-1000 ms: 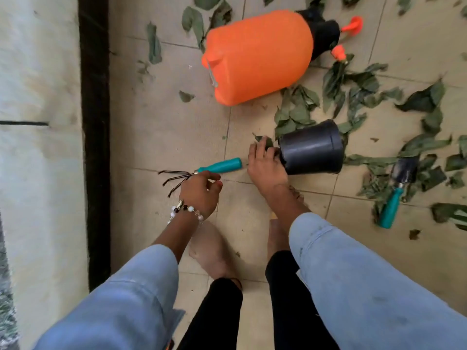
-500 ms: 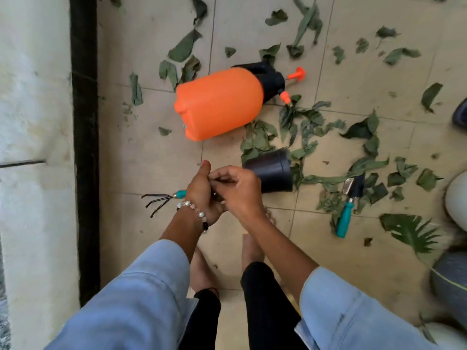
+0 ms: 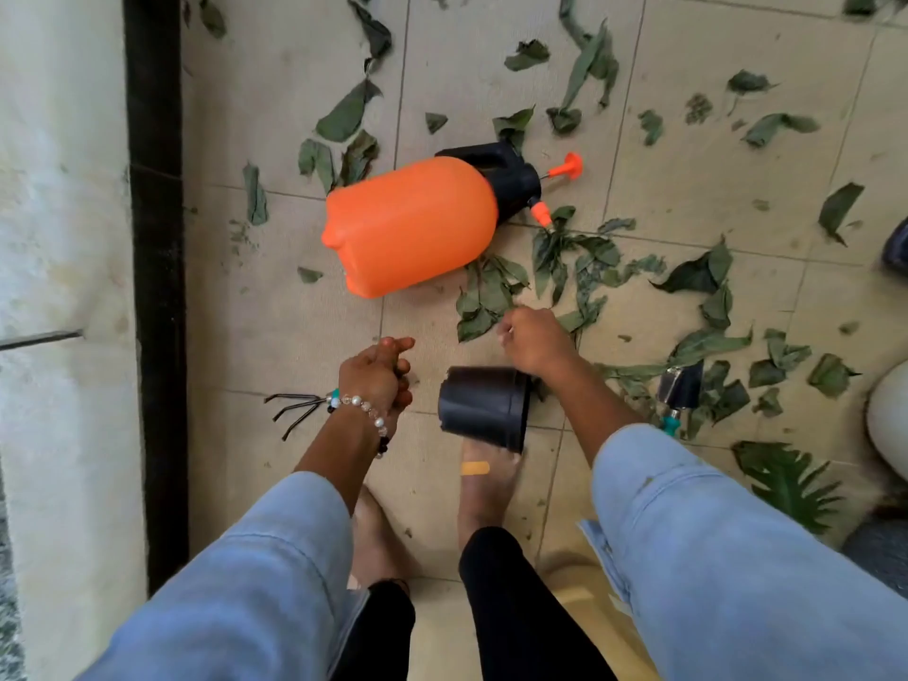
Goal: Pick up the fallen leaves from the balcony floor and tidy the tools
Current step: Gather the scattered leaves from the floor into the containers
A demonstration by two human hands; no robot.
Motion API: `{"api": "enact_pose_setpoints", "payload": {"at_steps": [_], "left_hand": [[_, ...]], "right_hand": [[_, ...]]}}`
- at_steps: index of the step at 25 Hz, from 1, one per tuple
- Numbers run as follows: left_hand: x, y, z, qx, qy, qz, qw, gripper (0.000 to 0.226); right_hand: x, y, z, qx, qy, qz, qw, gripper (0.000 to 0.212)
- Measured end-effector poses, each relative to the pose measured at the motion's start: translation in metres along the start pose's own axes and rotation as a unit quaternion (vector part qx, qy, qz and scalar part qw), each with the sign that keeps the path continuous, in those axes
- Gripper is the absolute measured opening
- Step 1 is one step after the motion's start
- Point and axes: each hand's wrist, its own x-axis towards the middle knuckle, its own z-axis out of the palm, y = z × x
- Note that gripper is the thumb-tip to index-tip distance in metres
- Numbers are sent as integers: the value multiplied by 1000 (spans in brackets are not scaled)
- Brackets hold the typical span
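Green fallen leaves (image 3: 565, 267) lie scattered over the beige tiles. My right hand (image 3: 535, 342) is a closed fist at the near edge of one leaf pile; whether it holds a leaf is hidden. My left hand (image 3: 381, 378) hovers with curled fingers over the teal handle of a hand rake (image 3: 295, 410). The tines stick out left of my wrist, and I cannot tell if I grip the rake. A black plastic pot (image 3: 484, 407) sits between my hands, in front of my right foot. An orange pressure sprayer (image 3: 412, 223) lies on its side beyond. A teal-handled trowel (image 3: 680, 390) rests among leaves at the right.
A pale wall (image 3: 64, 287) with a dark vertical strip (image 3: 157, 287) borders the floor on the left. White and grey rounded pots (image 3: 889, 420) stand at the right edge, with a large split leaf (image 3: 786, 479) beside them. My bare feet stand below the black pot.
My hands met in front of me, then parted. The right hand moved out to the leaf pile. The black pot has shifted nearer my feet. The rake has stayed at the tile seam.
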Motion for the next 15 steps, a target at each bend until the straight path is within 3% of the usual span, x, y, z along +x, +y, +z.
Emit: {"api": "enact_pose_setpoints", "payload": {"at_steps": [3, 6, 8, 10, 12, 14, 15], "left_hand": [[8, 6, 2, 45, 30, -8, 999, 57], [26, 8, 5, 72, 51, -6, 996, 63], [41, 2, 10, 69, 55, -15, 996, 57], [53, -6, 14, 48, 36, -25, 998, 51], [61, -12, 16, 29, 13, -22, 999, 46], [63, -12, 19, 22, 16, -7, 1000, 45], [63, -9, 21, 24, 27, 1, 999, 47]], "right_hand": [[6, -20, 8, -57, 105, -85, 989, 34], [24, -32, 25, -158, 78, -185, 967, 57], [35, -35, 32, -201, 72, -182, 960, 55], [43, -37, 36, -238, 87, -197, 947, 40], [51, -32, 40, -174, 80, -195, 962, 28], [57, -26, 39, -3, 108, -105, 989, 26], [54, -25, 35, 105, 128, -48, 985, 22]]}}
